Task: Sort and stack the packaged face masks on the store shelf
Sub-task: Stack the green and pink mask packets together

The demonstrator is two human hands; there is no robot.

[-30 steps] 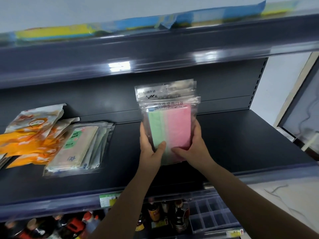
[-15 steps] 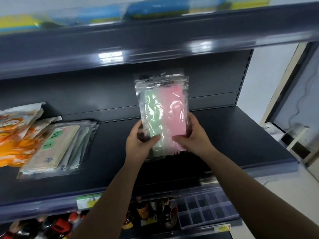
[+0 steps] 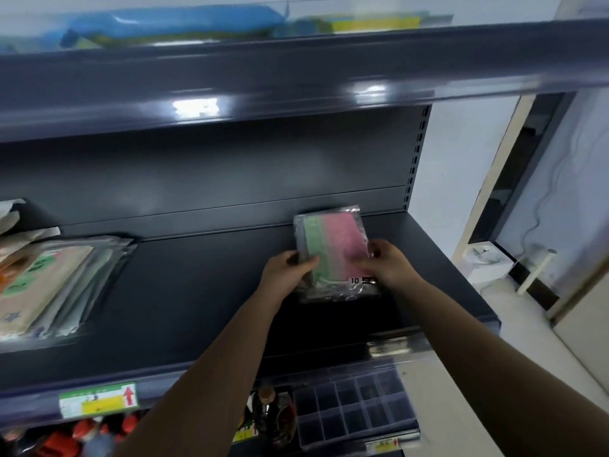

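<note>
Fingers [image 3: 304,260] of the left hand [image 3: 283,272] and right hand [image 3: 389,265] are curled round a bundle of clear mask packets [image 3: 333,249], held low over the right end of the dark shelf [image 3: 197,291]. Placing seems underway; next, the bundle should be laid flat and released.

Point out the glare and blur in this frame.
Head view: two bright glare patches on the upper shelf edge; motion blur smears the left stack of mask packs and the price tag; the clear pack of green and pink masks, gripped by left hand and right hand, glints.
</note>
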